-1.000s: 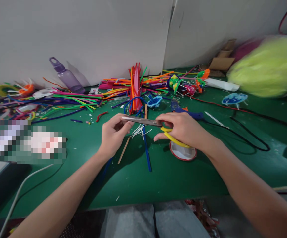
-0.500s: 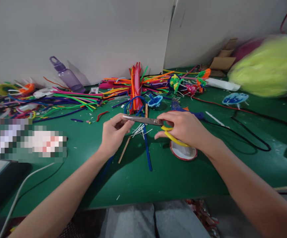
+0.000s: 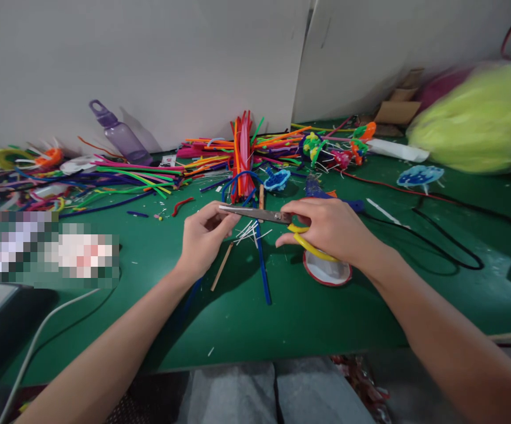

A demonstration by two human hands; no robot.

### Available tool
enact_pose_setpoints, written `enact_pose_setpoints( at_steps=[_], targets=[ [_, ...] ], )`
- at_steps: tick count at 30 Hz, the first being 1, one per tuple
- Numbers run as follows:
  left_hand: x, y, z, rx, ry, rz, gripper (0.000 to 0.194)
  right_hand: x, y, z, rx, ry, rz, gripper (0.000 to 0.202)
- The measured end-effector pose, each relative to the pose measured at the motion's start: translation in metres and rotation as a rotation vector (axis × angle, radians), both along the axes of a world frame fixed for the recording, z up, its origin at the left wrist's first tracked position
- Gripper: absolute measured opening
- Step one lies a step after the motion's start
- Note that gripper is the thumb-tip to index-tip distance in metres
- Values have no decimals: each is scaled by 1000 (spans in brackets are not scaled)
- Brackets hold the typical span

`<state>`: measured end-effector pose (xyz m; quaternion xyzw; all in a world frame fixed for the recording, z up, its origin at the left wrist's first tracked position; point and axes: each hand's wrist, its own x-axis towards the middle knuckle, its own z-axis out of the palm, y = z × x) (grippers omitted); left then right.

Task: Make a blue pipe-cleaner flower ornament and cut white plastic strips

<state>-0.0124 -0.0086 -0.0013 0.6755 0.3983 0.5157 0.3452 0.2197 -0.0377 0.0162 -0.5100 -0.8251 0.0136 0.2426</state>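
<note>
My right hand (image 3: 326,227) holds a pair of scissors (image 3: 264,214) with yellow handles, their blades pointing left. The blade tips reach the fingers of my left hand (image 3: 206,235), which is closed in a pinch on a thin white strip (image 3: 224,207) lying along the blades. Its far end is hidden by the fingers. Below the blades, a small heap of white strips (image 3: 249,232) lies on the green table (image 3: 246,330). Beside it are a thin wooden stick (image 3: 222,267) and a blue pipe cleaner (image 3: 263,271). Under my right wrist sits a red-rimmed white dish (image 3: 326,272).
Bundles of coloured pipe cleaners (image 3: 140,176) spread along the wall, with a purple bottle (image 3: 125,138) behind them. A blue flower-like piece (image 3: 276,179) lies among them. At the right are a black cord (image 3: 450,241) and a bag of yellow-green material (image 3: 480,123).
Both hands and the scissors keep nearly the same place. Only a very slight shift of the blades shows against the white strip.
</note>
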Motion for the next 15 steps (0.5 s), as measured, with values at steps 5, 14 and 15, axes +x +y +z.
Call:
enact_pose_setpoints(
  at_steps=[5, 14, 15],
  targets=[
    [-1, 1, 0, 9, -1, -13, 13, 0, 0, 0, -64, 9, -10, 52],
    [0, 0, -4, -3, 7, -25, 13, -4, 1, -2, -115, 29, 32, 56],
    [1, 0, -5, -1, 10, -28, 12, -5, 1, -2, -117, 29, 34, 56]
  ],
)
